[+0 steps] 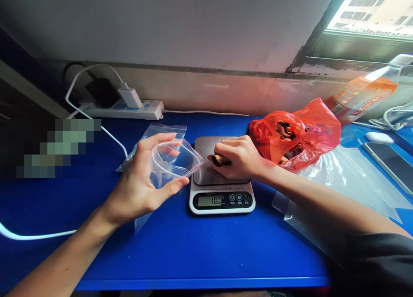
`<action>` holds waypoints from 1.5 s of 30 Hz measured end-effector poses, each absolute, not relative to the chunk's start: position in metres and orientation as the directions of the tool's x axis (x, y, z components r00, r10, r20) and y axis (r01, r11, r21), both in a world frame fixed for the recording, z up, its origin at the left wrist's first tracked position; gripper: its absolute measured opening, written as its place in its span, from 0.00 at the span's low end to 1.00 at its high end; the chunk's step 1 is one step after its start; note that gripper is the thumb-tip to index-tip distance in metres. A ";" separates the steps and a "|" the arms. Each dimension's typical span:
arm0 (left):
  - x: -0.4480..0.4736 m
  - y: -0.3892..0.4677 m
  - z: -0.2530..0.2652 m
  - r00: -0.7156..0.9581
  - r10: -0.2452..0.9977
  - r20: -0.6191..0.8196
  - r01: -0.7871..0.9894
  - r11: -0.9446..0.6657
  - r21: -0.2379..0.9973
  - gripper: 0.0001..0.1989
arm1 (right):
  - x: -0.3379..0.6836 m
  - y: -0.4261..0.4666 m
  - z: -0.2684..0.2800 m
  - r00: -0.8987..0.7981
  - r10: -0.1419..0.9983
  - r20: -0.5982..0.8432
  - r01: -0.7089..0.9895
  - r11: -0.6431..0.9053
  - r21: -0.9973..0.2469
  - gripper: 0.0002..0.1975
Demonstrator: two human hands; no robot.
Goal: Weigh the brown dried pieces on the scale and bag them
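My left hand (138, 176) holds a clear zip bag (176, 161), its mouth spread wide between thumb and fingers and turned toward the scale. The fingers of my right hand (240, 157) are closed round a dried brown curled piece (221, 160), just over the steel plate of a white kitchen scale (200, 172). Whether the piece touches the plate is hidden by the hand. The display (209, 200) reads 10.0. Behind my right wrist, a red plastic bag (318, 133) stands open with dark dried pieces (285, 131) inside.
More clear bags (348, 172) lie under my right forearm, beside a phone (392, 165) and a white case (379, 137). An orange-labelled bottle (368, 92) leans at the back right. A power strip (151, 109) with a white cable (108, 133) runs along the wall on the blue table (206, 254).
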State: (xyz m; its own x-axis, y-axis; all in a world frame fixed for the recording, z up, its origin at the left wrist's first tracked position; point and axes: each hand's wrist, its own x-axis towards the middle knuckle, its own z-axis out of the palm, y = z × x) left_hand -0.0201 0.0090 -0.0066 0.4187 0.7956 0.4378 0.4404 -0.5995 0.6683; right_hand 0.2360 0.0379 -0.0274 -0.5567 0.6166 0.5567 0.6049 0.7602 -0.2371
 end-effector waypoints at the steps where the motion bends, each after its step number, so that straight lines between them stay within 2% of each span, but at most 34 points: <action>1: -0.020 0.009 -0.007 0.413 0.799 0.436 0.437 -0.595 0.675 0.35 | 0.236 0.038 -0.028 -0.503 0.650 0.570 0.590 0.740 -0.323 0.15; 4: -0.019 0.009 -0.006 0.396 0.812 0.428 0.438 -0.577 0.690 0.35 | 0.237 0.040 -0.029 -0.262 0.766 0.587 0.486 0.631 -0.605 0.19; 7: -0.019 0.009 -0.006 0.391 0.813 0.432 0.433 -0.576 0.694 0.35 | 0.236 0.043 -0.026 -0.071 0.854 0.516 0.363 0.504 -0.784 0.22; 10: -0.017 0.008 -0.005 0.403 0.806 0.434 0.437 -0.586 0.682 0.34 | 0.236 0.047 -0.020 0.047 0.887 0.459 0.284 0.428 -0.858 0.21; 13: -0.015 0.006 -0.005 0.427 0.793 0.435 0.460 -0.605 0.650 0.32 | 0.238 0.047 -0.016 0.094 0.882 0.461 0.260 0.425 -0.867 0.20; 16: -0.014 0.004 -0.004 0.437 0.782 0.444 0.485 -0.621 0.616 0.31 | 0.239 0.038 -0.017 0.011 0.839 0.544 0.404 0.494 -0.770 0.21; 19: -0.013 0.004 -0.005 0.435 0.773 0.463 0.481 -0.634 0.605 0.31 | 0.237 0.024 -0.022 -0.197 0.731 0.653 0.641 0.600 -0.478 0.19; 21: -0.013 0.004 -0.006 0.431 0.774 0.464 0.472 -0.631 0.615 0.32 | 0.236 0.019 -0.026 -0.343 0.692 0.635 0.732 0.621 -0.281 0.15; 23: -0.013 0.005 -0.007 0.428 0.782 0.454 0.473 -0.621 0.625 0.32 | 0.235 0.018 -0.030 -0.419 0.705 0.572 0.778 0.604 -0.175 0.12; 26: -0.012 0.004 -0.007 0.425 0.789 0.444 0.479 -0.612 0.629 0.33 | 0.235 0.022 -0.035 -0.438 0.736 0.516 0.813 0.569 -0.122 0.11; 34: -0.013 0.005 -0.008 0.420 0.791 0.444 0.471 -0.608 0.639 0.33 | 0.239 0.019 -0.035 -0.492 0.729 0.476 0.807 0.587 -0.065 0.12; 38: -0.013 0.004 -0.007 0.421 0.789 0.448 0.462 -0.611 0.643 0.32 | 0.239 0.021 -0.033 -0.466 0.734 0.495 0.776 0.607 -0.171 0.11; 41: -0.012 0.004 -0.005 0.419 0.789 0.449 0.452 -0.610 0.650 0.33 | 0.240 0.027 -0.033 -0.377 0.751 0.542 0.703 0.613 -0.360 0.13; 45: -0.013 0.003 -0.004 0.421 0.785 0.455 0.453 -0.616 0.644 0.33 | 0.242 0.035 -0.021 -0.168 0.816 0.553 0.554 0.542 -0.632 0.17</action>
State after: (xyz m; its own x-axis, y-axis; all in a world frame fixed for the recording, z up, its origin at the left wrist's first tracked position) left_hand -0.0125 0.0032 -0.0036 0.4212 0.7847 0.4549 0.4527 -0.6165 0.6442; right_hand 0.2416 0.0354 -0.0215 -0.1678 0.8162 0.5528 0.5543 0.5419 -0.6318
